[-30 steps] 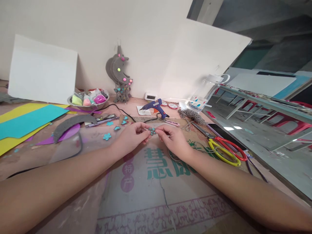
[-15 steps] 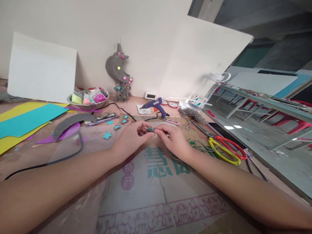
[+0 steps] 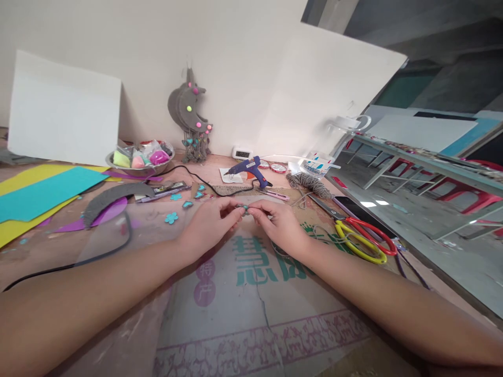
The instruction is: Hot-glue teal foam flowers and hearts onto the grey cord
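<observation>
Between my two hands is a small grey-and-teal piece [image 3: 244, 208], mostly hidden by the fingertips; its exact kind cannot be made out. My left hand [image 3: 210, 222] is closed, pinching it from the left with thumb and fingers. From the other side my right hand [image 3: 278, 222] pinches its right end. Both hands hover above a printed cardboard sheet [image 3: 220, 324]. Left of my left hand lie a teal flower cutout [image 3: 171, 218] and a teal heart cutout [image 3: 187, 204]. Beyond the hands rests a blue glue gun [image 3: 251, 170] with a black cord.
Scissors with red and yellow handles [image 3: 359, 242], a phone [image 3: 365, 214] and grey yarn [image 3: 310, 184] lie at right. A pink cutter [image 3: 275, 195] is behind the hands. Foam sheets [image 3: 51, 191] and a metal bowl [image 3: 137, 168] are left. A grey moon ornament [image 3: 186, 107] hangs behind.
The small piece has been turned between my fingertips, and less of its grey surface shows. My hands stay close together in nearly the same place; the view has shifted slightly.
</observation>
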`<action>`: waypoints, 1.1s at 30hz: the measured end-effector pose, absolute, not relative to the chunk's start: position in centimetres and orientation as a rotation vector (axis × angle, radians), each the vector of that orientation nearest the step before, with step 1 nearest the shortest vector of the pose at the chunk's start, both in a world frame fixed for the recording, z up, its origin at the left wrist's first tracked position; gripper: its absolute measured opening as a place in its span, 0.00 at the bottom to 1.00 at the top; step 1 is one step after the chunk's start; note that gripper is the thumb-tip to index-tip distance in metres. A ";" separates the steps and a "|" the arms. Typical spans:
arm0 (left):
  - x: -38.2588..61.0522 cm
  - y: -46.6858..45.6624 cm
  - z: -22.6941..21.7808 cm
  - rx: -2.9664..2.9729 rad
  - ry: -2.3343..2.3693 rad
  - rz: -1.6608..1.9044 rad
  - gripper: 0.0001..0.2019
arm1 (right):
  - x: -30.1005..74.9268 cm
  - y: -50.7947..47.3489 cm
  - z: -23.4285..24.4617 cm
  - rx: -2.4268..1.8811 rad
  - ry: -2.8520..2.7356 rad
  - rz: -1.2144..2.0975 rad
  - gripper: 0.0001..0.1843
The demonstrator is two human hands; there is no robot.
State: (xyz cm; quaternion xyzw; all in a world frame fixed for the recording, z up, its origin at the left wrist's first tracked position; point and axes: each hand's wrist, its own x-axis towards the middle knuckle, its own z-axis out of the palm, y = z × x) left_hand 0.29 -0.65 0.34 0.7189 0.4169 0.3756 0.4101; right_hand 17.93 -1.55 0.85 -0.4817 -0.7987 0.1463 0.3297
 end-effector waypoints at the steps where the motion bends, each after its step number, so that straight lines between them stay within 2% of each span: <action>1: 0.3 -0.7 0.4 1.818 1.049 0.947 0.12 | 18.0 -1.5 0.8 -1.262 -2.087 0.383 0.12; 9: 0.3 -0.5 0.2 1.759 1.073 0.983 0.11 | 17.8 -1.7 0.8 -1.270 -2.039 0.429 0.10; 17: 0.2 -0.3 -0.1 1.807 1.033 1.012 0.11 | 17.5 -1.7 0.2 -1.194 -1.810 0.946 0.15; 22: 0.3 -0.3 -0.1 1.830 1.009 1.011 0.11 | 17.5 -1.8 0.3 -1.147 -1.813 0.965 0.18; 33: 0.2 -0.4 0.1 1.843 0.997 0.976 0.10 | 17.3 -1.9 0.4 -1.206 -1.761 0.910 0.11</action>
